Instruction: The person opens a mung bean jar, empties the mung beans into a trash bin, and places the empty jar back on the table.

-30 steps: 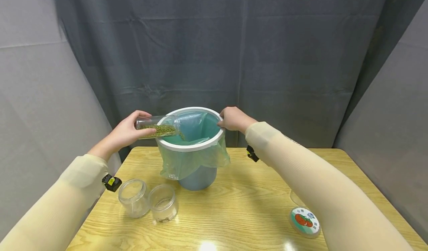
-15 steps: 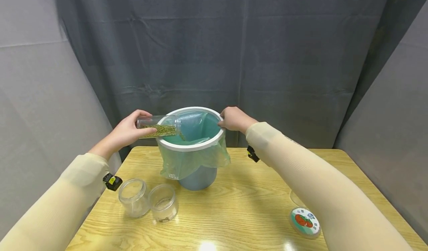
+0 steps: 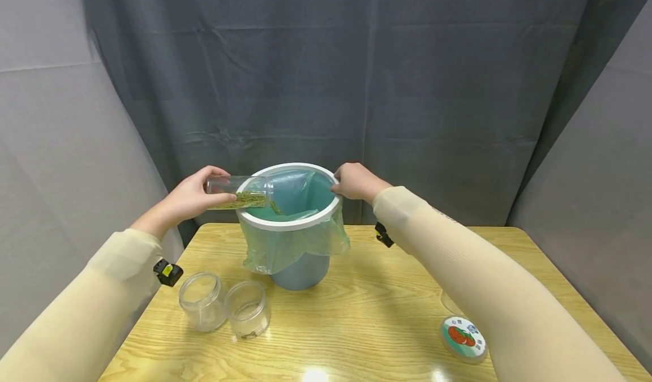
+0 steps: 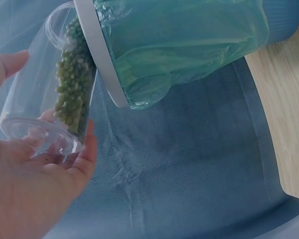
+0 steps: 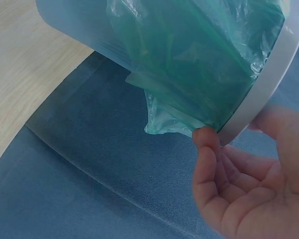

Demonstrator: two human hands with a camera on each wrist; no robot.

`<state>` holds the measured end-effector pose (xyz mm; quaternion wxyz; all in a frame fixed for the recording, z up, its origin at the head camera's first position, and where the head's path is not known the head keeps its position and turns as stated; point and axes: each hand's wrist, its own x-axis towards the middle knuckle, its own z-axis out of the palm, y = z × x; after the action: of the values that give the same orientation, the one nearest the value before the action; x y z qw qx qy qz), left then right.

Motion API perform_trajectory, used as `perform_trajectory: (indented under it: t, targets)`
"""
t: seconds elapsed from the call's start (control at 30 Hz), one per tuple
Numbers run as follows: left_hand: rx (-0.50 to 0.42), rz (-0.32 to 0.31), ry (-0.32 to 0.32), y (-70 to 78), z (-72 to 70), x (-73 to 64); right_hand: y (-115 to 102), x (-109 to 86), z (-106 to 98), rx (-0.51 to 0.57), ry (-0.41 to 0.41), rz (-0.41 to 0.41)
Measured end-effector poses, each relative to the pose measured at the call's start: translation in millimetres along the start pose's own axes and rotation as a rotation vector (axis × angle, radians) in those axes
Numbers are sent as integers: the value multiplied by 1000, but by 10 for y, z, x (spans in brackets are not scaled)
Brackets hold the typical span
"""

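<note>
My left hand grips a clear plastic jar by its base end. The jar lies nearly level across the left rim of a blue trash can. Green beans lie along the jar's lower side, and a few spill from its mouth into the can. The can has a white rim and a green plastic bag folded over it. On the far right side, my right hand pinches the rim between thumb and fingers, as the right wrist view also shows.
Two open clear jars stand at the left front of the wooden table. A round lid with a tomato picture lies at the right, and a clear round piece behind it is partly covered by the right sleeve. A grey curtain hangs behind.
The beans in the jar have dropped slightly in level as they pour into the can. My left hand has shifted very slightly left; the right hand keeps its place on the rim.
</note>
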<state>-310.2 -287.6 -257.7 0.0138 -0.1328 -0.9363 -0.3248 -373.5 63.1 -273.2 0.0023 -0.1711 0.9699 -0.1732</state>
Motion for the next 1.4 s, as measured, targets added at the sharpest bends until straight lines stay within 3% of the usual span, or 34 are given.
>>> perform_trajectory:
  t: [0.7,1.4]
  targets:
    - [40,28,-8,9,-36,36,22,50,21,-29,15,-16]
    - [46,9,-26,56,-38,64,4,35,6,-23,3,-3]
